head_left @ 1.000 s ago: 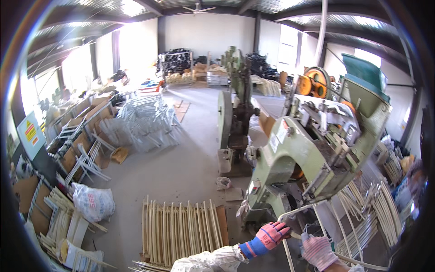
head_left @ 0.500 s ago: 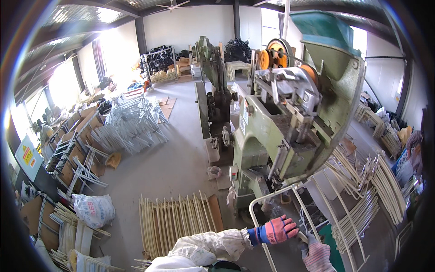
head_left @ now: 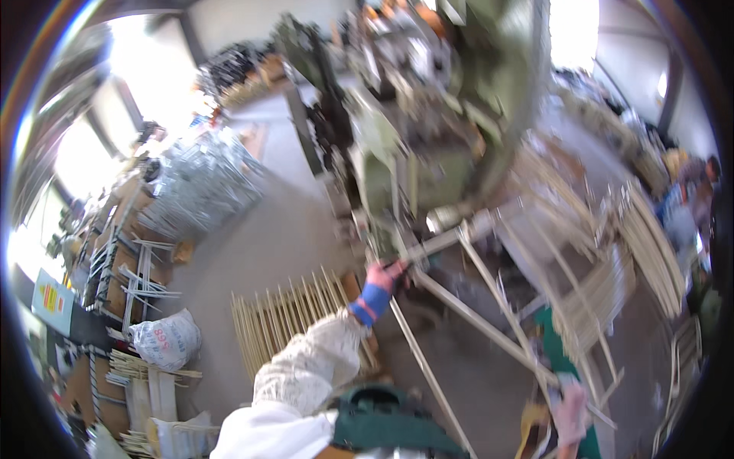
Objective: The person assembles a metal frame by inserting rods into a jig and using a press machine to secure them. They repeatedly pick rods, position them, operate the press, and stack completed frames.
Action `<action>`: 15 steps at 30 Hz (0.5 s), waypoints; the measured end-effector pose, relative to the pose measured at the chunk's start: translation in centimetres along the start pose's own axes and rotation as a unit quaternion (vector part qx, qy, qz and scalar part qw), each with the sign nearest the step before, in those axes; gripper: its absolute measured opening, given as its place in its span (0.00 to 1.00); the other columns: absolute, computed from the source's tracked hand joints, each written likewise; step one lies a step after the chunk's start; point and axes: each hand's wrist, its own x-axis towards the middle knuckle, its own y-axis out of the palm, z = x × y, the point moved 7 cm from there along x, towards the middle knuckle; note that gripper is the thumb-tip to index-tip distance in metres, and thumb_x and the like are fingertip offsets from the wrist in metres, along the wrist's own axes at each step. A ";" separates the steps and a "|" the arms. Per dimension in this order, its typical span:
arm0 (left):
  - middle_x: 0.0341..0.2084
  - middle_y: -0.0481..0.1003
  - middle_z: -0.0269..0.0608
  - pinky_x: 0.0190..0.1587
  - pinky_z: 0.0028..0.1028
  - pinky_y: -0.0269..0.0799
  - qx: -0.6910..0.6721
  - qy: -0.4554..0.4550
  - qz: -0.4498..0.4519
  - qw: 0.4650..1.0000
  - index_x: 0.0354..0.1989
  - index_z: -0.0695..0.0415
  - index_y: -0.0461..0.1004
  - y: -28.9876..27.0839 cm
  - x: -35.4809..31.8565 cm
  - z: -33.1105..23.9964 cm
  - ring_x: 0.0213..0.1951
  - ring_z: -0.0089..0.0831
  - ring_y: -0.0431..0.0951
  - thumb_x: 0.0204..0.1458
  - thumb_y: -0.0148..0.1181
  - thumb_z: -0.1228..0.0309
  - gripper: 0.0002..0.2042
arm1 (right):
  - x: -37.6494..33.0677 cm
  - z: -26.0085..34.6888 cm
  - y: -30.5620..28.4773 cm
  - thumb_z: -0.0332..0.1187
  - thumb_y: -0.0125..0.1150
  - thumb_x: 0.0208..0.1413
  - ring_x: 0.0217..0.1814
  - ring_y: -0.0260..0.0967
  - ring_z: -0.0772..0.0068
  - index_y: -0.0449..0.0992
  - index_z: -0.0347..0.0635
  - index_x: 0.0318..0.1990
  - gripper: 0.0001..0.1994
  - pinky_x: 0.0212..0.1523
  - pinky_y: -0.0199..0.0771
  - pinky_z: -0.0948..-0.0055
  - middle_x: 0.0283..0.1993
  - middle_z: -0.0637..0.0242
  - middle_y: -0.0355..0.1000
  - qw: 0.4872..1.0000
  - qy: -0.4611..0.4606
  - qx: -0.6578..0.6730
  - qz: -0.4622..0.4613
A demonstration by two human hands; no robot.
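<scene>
My left hand [head_left: 384,277], in a pink glove with a blue cuff, grips a corner of a pale metal rod frame [head_left: 489,306] right below a big green press machine [head_left: 451,115]. My right hand [head_left: 569,409], also in a pink glove, holds the frame's lower right end near the bottom edge. The frame slants from the machine down toward me. The picture is blurred by motion.
A row of pale rods [head_left: 294,321] lies on the floor to the left. Bundles of bent rod parts [head_left: 650,245] are stacked at the right. A heap of silver wire frames [head_left: 199,183] and a white sack [head_left: 164,340] stand at the left. Another person [head_left: 688,199] is at the far right.
The view has swung closer to the press machine and tilted. Both hands have stayed on the frame, the left one now higher and nearer the machine.
</scene>
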 end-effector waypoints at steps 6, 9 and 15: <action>0.33 0.74 0.37 0.38 0.34 0.74 -0.234 -0.151 0.043 0.959 0.39 0.56 0.70 6.2 -2.6 8.3 0.36 0.35 0.77 0.53 0.55 0.64 0.10 | 0.0 1.3 3.1 0.33 0.59 0.46 0.23 0.67 0.53 0.71 0.41 0.30 0.07 0.24 0.65 0.62 0.23 0.57 0.68 0.999 0.013 -0.021 0.029; 0.30 0.74 0.35 0.34 0.27 0.74 -0.175 -0.093 0.052 0.979 0.39 0.57 0.71 7.6 0.2 7.1 0.32 0.28 0.76 0.51 0.58 0.64 0.11 | 0.6 1.4 3.1 0.33 0.59 0.46 0.22 0.67 0.51 0.71 0.38 0.28 0.07 0.23 0.65 0.60 0.21 0.55 0.68 0.998 0.040 0.055 0.009; 0.25 0.74 0.32 0.26 0.25 0.72 -0.105 -0.129 -0.026 0.986 0.34 0.58 0.74 5.1 2.3 9.2 0.24 0.24 0.74 0.50 0.59 0.67 0.08 | 2.2 2.7 4.0 0.34 0.59 0.46 0.23 0.65 0.45 0.71 0.37 0.26 0.09 0.24 0.64 0.57 0.19 0.51 0.67 0.998 0.027 0.059 0.020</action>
